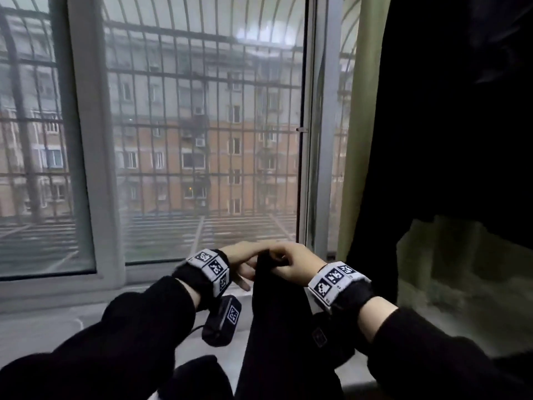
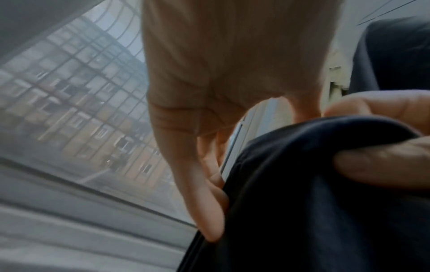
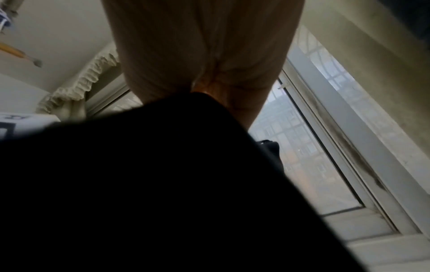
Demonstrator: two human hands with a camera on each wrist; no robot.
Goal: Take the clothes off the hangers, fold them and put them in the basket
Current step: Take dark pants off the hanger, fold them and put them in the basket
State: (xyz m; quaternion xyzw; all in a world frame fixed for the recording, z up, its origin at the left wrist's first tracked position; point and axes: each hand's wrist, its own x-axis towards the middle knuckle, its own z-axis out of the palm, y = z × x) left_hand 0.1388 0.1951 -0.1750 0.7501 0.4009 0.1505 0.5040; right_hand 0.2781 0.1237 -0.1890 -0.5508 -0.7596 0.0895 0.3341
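A black garment (image 1: 277, 327) hangs down in front of me from both hands, near the window sill. My right hand (image 1: 288, 264) grips its bunched top edge with curled fingers. My left hand (image 1: 242, 261) meets it from the left. In the left wrist view the left hand (image 2: 209, 174) lays its fingers along the side of the dark cloth (image 2: 302, 202), with the thumb at the top fold. The right hand's fingers (image 2: 384, 165) clamp that fold. In the right wrist view the garment (image 3: 163, 184) fills most of the picture under the right hand (image 3: 202, 55). I see no basket.
A barred window (image 1: 202, 125) and its pale sill (image 1: 43, 313) lie straight ahead. Dark clothes (image 1: 450, 111) hang at the right beside a green curtain (image 1: 357, 140). Another dark cloth (image 1: 202, 376) lies at the bottom edge. A wooden hanger end (image 3: 21, 53) shows up left.
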